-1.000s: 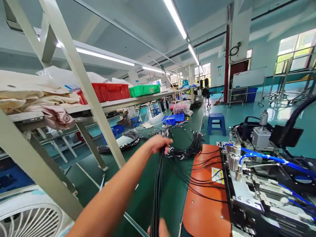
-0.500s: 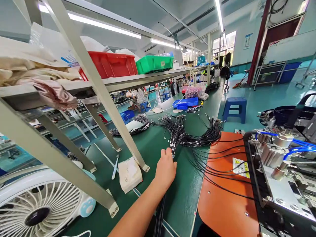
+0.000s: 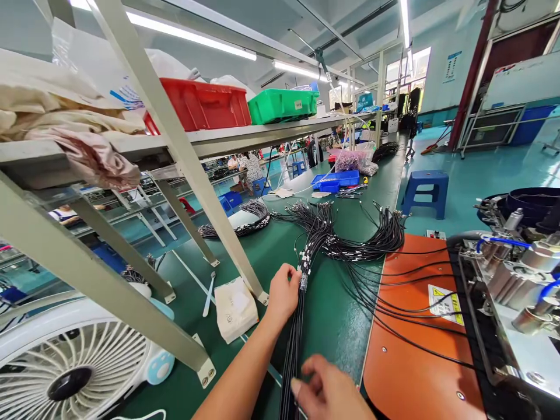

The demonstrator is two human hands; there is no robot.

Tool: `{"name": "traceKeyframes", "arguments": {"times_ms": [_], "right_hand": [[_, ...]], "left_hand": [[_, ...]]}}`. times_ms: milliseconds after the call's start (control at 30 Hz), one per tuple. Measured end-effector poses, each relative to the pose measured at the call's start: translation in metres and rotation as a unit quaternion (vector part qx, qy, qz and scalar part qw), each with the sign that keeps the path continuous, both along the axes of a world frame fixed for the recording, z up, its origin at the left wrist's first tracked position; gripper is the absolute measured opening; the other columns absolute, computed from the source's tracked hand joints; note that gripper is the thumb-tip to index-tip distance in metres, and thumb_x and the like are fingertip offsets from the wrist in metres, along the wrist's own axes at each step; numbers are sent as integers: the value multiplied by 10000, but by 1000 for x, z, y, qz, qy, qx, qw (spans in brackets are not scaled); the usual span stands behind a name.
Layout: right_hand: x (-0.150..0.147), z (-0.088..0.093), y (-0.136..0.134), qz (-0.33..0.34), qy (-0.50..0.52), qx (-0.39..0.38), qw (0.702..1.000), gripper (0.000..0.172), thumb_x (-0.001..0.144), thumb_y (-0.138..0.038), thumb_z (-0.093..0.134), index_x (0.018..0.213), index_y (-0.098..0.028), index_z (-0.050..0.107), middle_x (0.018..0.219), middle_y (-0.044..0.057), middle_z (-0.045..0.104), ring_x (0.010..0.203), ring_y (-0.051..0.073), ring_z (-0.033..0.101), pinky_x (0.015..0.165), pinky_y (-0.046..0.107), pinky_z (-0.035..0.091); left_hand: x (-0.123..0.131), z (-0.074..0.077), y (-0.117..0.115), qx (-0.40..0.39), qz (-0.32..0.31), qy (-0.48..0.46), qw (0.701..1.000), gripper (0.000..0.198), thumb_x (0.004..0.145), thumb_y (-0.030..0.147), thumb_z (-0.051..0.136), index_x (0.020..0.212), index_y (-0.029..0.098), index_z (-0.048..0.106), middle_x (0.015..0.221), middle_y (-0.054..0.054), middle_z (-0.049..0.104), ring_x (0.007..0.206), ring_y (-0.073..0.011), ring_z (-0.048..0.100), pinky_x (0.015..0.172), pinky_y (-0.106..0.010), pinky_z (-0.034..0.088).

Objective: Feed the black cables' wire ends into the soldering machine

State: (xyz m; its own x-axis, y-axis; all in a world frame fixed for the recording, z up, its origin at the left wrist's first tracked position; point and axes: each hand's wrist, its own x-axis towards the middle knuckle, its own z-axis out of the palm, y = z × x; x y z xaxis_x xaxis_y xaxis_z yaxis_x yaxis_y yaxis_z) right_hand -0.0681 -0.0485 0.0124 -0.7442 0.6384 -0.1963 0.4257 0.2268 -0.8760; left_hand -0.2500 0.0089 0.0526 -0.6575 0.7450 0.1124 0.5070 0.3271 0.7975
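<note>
- Right hand (image 3: pixel 330 388) has come into view, fingers apart, beside the black cable bundle (image 3: pixel 294 341).
- Left hand (image 3: pixel 284 293) pinches this bundle, left of the orange panel (image 3: pixel 411 376).
- Bundle gathered; separate cables (image 3: pixel 415 252) still cross the panel.

Black cables (image 3: pixel 322 234) are spread across the green tabletop (image 3: pixel 350 329), where a pale packet (image 3: pixel 237 310) and a blue tray (image 3: pixel 343 178) are set; a red bin (image 3: pixel 207 106) and a green bin (image 3: pixel 280 107) are borne by the shelf (image 3: pixel 245 137).
</note>
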Motion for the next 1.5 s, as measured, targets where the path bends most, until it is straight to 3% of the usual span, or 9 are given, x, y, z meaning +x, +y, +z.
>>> {"name": "traceKeyframes", "arguments": {"times_ms": [133, 267, 367, 467, 667, 900, 1033, 1200, 1500], "right_hand": [[-20, 10, 56, -88, 61, 56, 993, 259, 1014, -309, 460, 1202, -165, 566, 932, 41, 735, 763, 164, 729, 707, 276, 536], [-45, 22, 101, -160, 82, 127, 975, 372, 993, -389, 560, 1267, -137, 538, 1073, 79, 682, 822, 170, 686, 805, 352, 548], [-62, 25, 112, -166, 82, 173, 968, 390, 977, -442, 609, 1246, -162, 577, 1059, 57, 668, 831, 177, 667, 782, 382, 559], [-70, 23, 117, -128, 87, 207, 966, 231, 996, -363, 606, 1115, -170, 650, 1017, 37, 684, 855, 169, 669, 791, 370, 565], [-66, -3, 135, -132, 74, 211, 966, 191, 1000, -326, 613, 1064, -154, 664, 1026, 38, 697, 871, 167, 684, 799, 368, 577], [-70, -30, 130, -123, 67, 138, 980, 197, 995, -331, 626, 1046, -146, 669, 945, 20, 701, 754, 134, 680, 686, 305, 585], [-65, -16, 130, -148, 117, 134, 973, 249, 999, -339, 611, 1174, -163, 633, 1038, 41, 683, 826, 158, 676, 742, 343, 583], [-62, 6, 123, -74, 188, 118, 972, 254, 985, -333, 633, 1179, -170, 635, 939, 11, 675, 751, 140, 654, 709, 324, 568], [-69, 11, 116, -97, 233, 60, 966, 187, 966, -307, 660, 1088, -166, 660, 996, 25, 681, 819, 152, 662, 758, 343, 570]], "left_hand": [[-5, -10, -1, 38, 3, -115, 993, 267, 1025, 383, 544, 1121, 144, 612, 986, -47, 650, 745, -135, 627, 668, -291, 557], [-7, -18, -5, 62, -7, -198, 978, 251, 1005, 341, 592, 1153, 140, 614, 1025, -55, 655, 798, -148, 650, 694, -303, 579], [-10, -23, -8, 75, -18, -235, 969, 214, 987, 305, 622, 1126, 142, 626, 1041, -55, 655, 832, -155, 650, 725, -314, 582], [-13, -27, -9, 74, -46, -278, 957, 224, 979, 307, 634, 1120, 133, 630, 1035, -54, 657, 842, -162, 655, 733, -324, 583], [-18, -27, -6, 48, -138, -342, 928, 273, 992, 353, 617, 1138, 123, 636, 1057, -73, 671, 870, -174, 673, 761, -345, 592], [-20, -25, -3, 16, -166, -254, 953, 237, 986, 353, 622, 1019, 120, 652, 927, -37, 669, 771, -147, 650, 710, -313, 568], [-17, -13, -9, 45, -117, -115, 985, 152, 932, 246, 650, 825, 138, 663, 792, -5, 601, 741, -148, 584, 732, -302, 488], [1, 0, -18, 102, -122, 28, 987, 142, 883, 169, 611, 827, 210, 734, 823, -22, 605, 807, -190, 548, 810, -328, 404], [12, 0, -19, 179, -120, 46, 975, 198, 940, 354, 596, 896, 223, 737, 914, -65, 673, 949, -252, 562, 902, -398, 450]]}}
